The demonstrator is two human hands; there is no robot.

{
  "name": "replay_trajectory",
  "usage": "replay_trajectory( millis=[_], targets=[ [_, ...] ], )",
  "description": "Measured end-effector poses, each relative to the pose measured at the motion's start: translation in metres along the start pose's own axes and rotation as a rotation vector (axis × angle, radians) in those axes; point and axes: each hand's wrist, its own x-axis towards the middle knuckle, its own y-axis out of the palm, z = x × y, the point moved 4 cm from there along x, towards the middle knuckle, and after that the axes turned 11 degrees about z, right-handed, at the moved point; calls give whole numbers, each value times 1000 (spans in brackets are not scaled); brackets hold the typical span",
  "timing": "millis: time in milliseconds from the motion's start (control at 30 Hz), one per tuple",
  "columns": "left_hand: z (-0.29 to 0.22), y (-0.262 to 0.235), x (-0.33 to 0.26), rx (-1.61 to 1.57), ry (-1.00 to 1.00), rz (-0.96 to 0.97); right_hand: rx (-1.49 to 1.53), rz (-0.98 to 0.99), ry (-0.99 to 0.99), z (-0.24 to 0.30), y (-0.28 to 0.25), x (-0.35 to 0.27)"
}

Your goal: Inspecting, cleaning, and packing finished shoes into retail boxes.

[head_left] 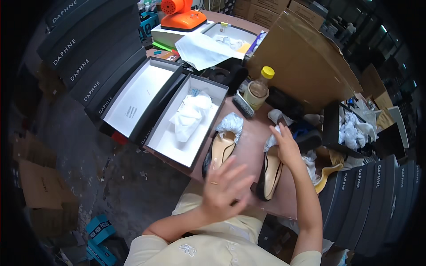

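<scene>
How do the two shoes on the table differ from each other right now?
The left shoe lies free, with no hand on it; the right shoe has the right hand at its toe. The left shoe's tissue stuffing sits untouched, while the right shoe's tissue is under the fingers. Both are tan, dark-edged flats, toes pointing away from the person.

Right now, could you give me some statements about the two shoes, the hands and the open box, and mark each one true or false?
1. The right hand touches the white stuffing paper in the right shoe. True.
2. The left hand grips the left shoe. False: it is open, fingers spread, above the table and holds nothing.
3. The open shoe box holds crumpled white paper. True.
4. Both shoes lie inside the box. False: they lie on the table beside it.
5. The bottle has a yellow cap. True.
</scene>
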Motion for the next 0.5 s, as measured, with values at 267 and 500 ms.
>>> replay_trajectory(
  millis=[267, 500],
  targets=[
    [116, -25, -56, 412, -194, 127, 202, -28, -471, 156, -43, 99],
    [102, -62, -36, -76, -390, -214, 56, 269, -527, 228, 25, 167]
  ],
)
